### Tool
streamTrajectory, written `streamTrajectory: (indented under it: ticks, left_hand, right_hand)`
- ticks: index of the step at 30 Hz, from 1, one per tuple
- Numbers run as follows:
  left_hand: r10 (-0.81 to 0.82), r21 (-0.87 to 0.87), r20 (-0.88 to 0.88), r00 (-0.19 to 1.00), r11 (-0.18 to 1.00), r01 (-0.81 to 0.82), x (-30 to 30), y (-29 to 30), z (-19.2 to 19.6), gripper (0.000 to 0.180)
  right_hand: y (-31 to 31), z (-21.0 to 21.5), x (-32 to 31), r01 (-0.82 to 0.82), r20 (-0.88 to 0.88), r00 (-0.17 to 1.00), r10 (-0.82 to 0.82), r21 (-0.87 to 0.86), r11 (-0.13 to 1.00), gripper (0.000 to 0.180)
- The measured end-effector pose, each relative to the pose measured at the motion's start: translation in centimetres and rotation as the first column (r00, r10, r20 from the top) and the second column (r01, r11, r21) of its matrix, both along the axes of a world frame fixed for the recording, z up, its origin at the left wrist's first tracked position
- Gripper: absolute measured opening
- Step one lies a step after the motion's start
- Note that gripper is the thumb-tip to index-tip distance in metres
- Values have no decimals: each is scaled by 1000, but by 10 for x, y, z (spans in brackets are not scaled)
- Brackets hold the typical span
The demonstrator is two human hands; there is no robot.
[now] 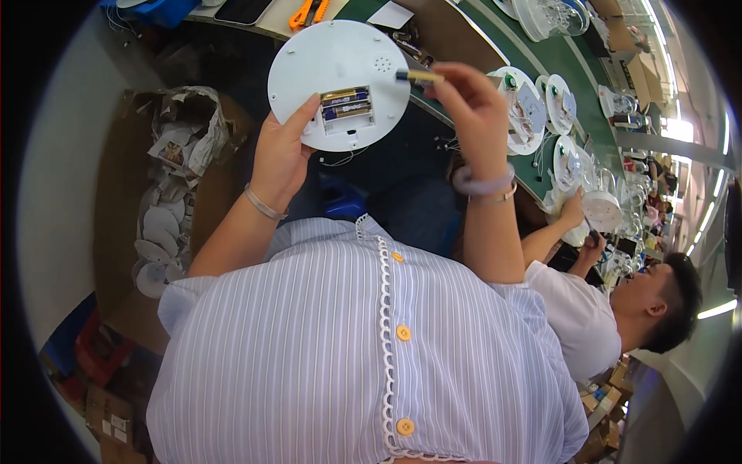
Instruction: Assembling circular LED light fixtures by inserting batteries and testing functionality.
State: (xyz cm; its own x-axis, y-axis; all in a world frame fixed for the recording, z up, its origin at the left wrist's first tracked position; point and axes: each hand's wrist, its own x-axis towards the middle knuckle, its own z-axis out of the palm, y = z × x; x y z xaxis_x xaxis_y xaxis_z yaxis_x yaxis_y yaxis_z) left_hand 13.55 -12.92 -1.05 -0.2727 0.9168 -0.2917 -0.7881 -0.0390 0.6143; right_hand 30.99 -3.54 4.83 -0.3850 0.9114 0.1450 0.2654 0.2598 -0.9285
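Note:
My left hand (281,155) grips a round white plastic disc (321,62) by its lower left edge, thumb on top. Set into the disc is a rectangular battery compartment (354,124), where dark-and-gold batteries (345,105) lie side by side in the upper part; a white strip of the compartment shows below them. Right of the disc, my right hand (478,108) pinches another battery (418,76) between thumb and fingers. Its dark end overlaps the disc's right edge in view; whether it touches cannot be told. Small holes (382,65) dot the disc near that end.
A green-topped bench (533,73) runs along the right, carrying several round white units (523,108) with wiring. Orange-handled cutters (308,14) and loose batteries (410,45) lie at the far edge. At left stands a carton (120,224) of white discs. A co-worker (576,317) sits at right.

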Motion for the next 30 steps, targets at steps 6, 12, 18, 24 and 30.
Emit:
streamTrajectory:
  ticks: [6, 12, 18, 24, 30]
  left_hand:
    - [-5, 107, -60, 998, 994, 12, 20, -2, 12, 28]
    - [-25, 151, -268, 963, 986, 68, 39, -9, 15, 29]
    - [-75, 145, -291, 954, 982, 122, 44, -11, 17, 29]
    - [-145, 110, -287, 947, 977, 183, 48, -14, 18, 31]
    - [-308, 50, -26, 951, 950, 309, 52, -15, 21, 29]
  right_hand:
    - [-49, -18, 17, -127, -124, 987, 102, -218, 968, 20]
    - [-54, -21, 31, -80, -189, 982, 18, -327, 942, 20]
    - [-59, -15, 33, 3, -277, 958, -67, -222, 975, 17]
    - [-59, 1, 20, -36, 242, 966, -93, 479, 877, 17]
    - [-55, -8, 14, -154, 390, 916, -96, 562, 812, 21]
